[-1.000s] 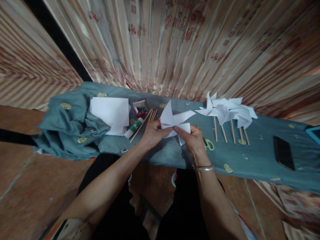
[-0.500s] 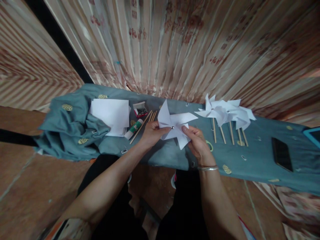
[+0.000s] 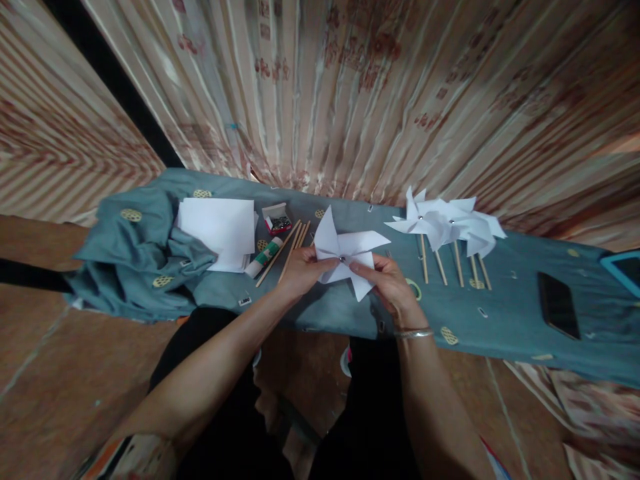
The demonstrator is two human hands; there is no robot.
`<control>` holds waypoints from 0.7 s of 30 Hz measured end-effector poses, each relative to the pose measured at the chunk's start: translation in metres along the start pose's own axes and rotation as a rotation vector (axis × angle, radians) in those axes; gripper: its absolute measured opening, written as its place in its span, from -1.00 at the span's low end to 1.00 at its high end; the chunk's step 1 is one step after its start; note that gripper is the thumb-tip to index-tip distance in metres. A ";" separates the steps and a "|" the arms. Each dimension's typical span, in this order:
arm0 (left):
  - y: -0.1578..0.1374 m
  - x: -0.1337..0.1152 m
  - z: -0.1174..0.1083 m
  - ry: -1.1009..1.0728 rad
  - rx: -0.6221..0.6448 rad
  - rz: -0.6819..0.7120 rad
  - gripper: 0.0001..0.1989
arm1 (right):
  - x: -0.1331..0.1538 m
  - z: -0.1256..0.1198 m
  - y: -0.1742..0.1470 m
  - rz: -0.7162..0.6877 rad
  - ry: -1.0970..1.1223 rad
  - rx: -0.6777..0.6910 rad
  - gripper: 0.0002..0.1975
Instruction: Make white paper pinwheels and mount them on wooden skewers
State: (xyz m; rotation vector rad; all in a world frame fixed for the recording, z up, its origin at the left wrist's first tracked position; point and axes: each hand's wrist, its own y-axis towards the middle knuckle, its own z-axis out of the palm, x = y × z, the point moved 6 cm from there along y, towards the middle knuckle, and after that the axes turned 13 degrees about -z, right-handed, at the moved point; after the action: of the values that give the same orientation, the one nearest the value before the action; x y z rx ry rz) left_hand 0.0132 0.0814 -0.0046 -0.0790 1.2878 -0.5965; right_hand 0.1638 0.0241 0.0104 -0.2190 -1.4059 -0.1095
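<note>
A white paper pinwheel (image 3: pixel 354 245) with a silvery pin at its centre is held between my two hands, above the front part of the cloth. My left hand (image 3: pixel 301 270) grips its left side, the thumb lying toward the pin. On the other side my right hand (image 3: pixel 389 280) pinches the paper, its thumb tip close to the pin. Fingers behind the paper are hidden, and no stick shows on this pinwheel. Just left of my left hand lie several wooden sticks (image 3: pixel 290 250) and a green-and-white glue stick (image 3: pixel 263 257).
A stack of white paper (image 3: pixel 217 230) and an open box of pins (image 3: pixel 277 219) lie at left. Several finished pinwheels (image 3: pixel 450 220) on sticks overlap at right. Beyond are a dark phone (image 3: pixel 558 305) and a blue-edged device (image 3: pixel 620 270). A green ring-shaped object (image 3: pixel 414 289) sits by my right wrist.
My right thumb has slid left across the paper to beside the pin. The left hand keeps its grip. The whole view has shifted slightly.
</note>
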 end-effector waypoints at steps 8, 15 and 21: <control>0.001 0.006 0.003 0.081 0.013 -0.011 -0.81 | -0.005 -0.003 0.001 -0.062 -0.033 -0.103 -0.68; 0.000 0.008 0.008 0.020 0.060 -0.044 -0.67 | -0.003 -0.003 -0.002 -0.057 -0.014 -0.150 -0.68; -0.010 -0.002 0.008 0.014 0.160 -0.037 -0.57 | 0.000 -0.014 -0.002 -0.069 -0.043 -0.193 -0.69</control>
State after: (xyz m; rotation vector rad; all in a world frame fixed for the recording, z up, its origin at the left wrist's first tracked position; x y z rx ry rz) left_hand 0.0164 0.0715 0.0034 0.0337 1.2499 -0.7308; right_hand 0.1766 0.0189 0.0080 -0.3342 -1.4469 -0.3001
